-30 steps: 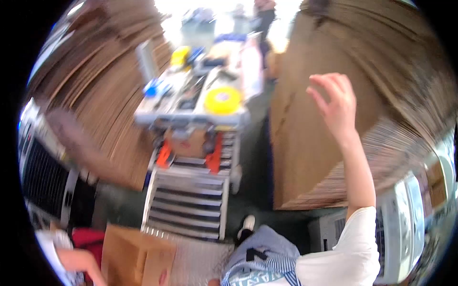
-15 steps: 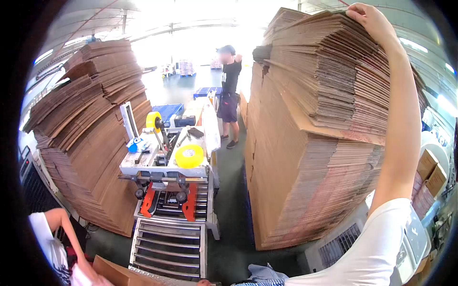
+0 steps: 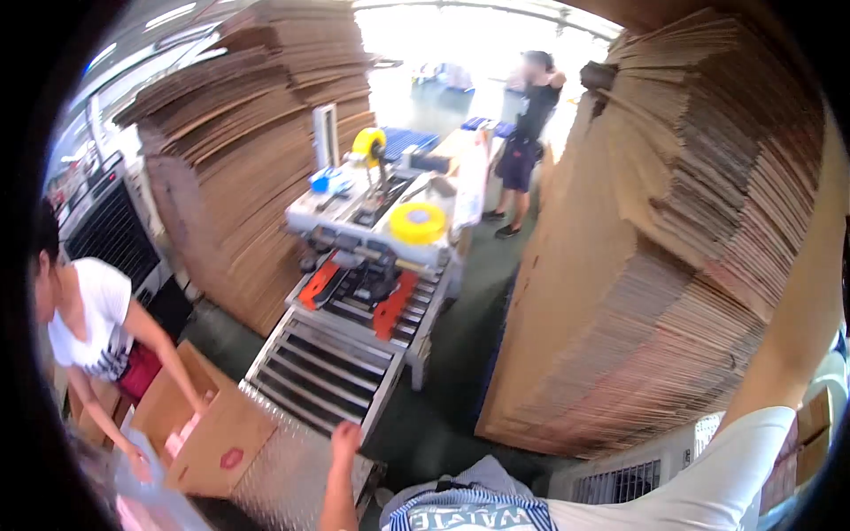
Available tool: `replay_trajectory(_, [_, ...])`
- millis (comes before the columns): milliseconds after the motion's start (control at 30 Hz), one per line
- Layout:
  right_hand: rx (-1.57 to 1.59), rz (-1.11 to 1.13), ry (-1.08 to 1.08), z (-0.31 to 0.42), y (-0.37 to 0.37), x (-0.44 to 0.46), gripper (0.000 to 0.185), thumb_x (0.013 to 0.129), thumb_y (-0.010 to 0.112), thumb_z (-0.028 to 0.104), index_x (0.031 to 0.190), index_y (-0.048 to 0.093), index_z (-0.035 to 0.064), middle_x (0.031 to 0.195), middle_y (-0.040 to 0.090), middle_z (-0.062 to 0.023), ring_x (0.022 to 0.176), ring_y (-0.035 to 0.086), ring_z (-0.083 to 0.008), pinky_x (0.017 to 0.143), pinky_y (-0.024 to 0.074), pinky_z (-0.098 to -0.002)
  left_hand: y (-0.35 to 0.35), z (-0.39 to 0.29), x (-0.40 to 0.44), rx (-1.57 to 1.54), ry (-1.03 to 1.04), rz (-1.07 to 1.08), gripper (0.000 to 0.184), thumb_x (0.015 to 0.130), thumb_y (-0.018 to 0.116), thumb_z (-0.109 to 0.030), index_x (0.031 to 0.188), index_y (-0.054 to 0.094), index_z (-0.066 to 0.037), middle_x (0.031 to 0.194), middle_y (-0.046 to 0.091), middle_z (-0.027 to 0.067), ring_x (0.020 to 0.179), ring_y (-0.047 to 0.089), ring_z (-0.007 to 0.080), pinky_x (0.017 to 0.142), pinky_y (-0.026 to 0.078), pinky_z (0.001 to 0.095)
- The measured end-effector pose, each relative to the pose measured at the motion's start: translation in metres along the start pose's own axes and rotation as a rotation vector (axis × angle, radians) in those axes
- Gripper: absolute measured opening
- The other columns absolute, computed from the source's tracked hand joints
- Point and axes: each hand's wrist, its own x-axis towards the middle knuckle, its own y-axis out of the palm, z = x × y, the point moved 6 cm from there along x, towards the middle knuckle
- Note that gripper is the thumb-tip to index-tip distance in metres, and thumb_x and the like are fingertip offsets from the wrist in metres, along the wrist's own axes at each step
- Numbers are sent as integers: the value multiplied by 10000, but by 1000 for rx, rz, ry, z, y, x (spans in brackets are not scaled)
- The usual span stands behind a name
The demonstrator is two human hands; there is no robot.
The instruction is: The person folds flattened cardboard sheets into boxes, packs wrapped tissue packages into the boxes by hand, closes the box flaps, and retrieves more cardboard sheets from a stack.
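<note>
My left hand (image 3: 346, 440) is raised low in the view, above the metal table beside the roller conveyor (image 3: 323, 372). Its fingers look curled closed, and nothing shows in them. My right arm (image 3: 792, 336) reaches up along the right side of the tall stack of flattened cardboard boxes (image 3: 611, 310). The right hand itself lies beyond the view's edge. Across the top right edge runs a brown cardboard sheet (image 3: 682, 7); what supports it is hidden.
A carton-taping machine (image 3: 372, 212) with yellow tape rolls stands on the conveyor. Another cardboard stack (image 3: 239, 195) rises behind it. At left, a person (image 3: 93, 310) reaches into an open carton (image 3: 235, 434) holding pink items. A second person (image 3: 527, 133) stands farther back.
My view has swung left and tilted. My right hand has left the stack's top edge and the view; brown cardboard now shows overhead. My left hand has come up into sight.
</note>
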Motion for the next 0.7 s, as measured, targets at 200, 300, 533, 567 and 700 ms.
replay_trajectory(200, [479, 140, 173, 50, 95, -69, 299, 839, 579, 276, 909, 566, -14, 859, 608, -88, 781, 568, -161, 660, 461, -285, 6, -224, -53, -31, 557, -139, 819, 756, 718, -165, 1395, 230, -10, 1356, 376, 172, 1208, 440, 272, 993, 380, 369])
replay_trajectory(300, [726, 221, 343, 67, 146, -110, 333, 840, 587, 318, 937, 585, -1, 879, 609, -63, 819, 558, -139, 697, 455, -288, -29, -292, -114, 614, 758, -672, 1135, 570, 833, -277, 1424, 136, -7, 1425, 239, 205, 1311, 274, 356, 1102, 183, 407])
replay_trajectory(533, [1162, 496, 856, 147, 295, -354, 260, 866, 564, 279, 940, 551, 30, 872, 554, -55, 829, 521, -167, 758, 429, -315, -191, -224, -227, 1069, 532, -1131, 385, 587, 789, -309, 791, 598, -45, 811, 623, 103, 824, 572, 329, 767, 442, 433])
replay_trajectory(567, [1121, 639, 967, 164, 319, -416, 389, 842, 610, 314, 1079, 552, 12, 1029, 584, -87, 979, 531, -204, 875, 414, -353, -193, -225, -236, 1164, 468, -1044, 369, 586, 782, -294, 771, 580, -47, 769, 603, 100, 767, 557, 318, 736, 433, 427])
replay_trajectory(700, [540, 707, 383, 288, 302, -509, 420, 693, 707, 245, 1033, 546, 59, 985, 563, -116, 966, 526, -277, 824, 389, -422, -194, -185, -223, 1481, 312, -827, 273, 655, 722, -246, 751, 540, -66, 668, 542, 95, 675, 524, 293, 785, 408, 419])
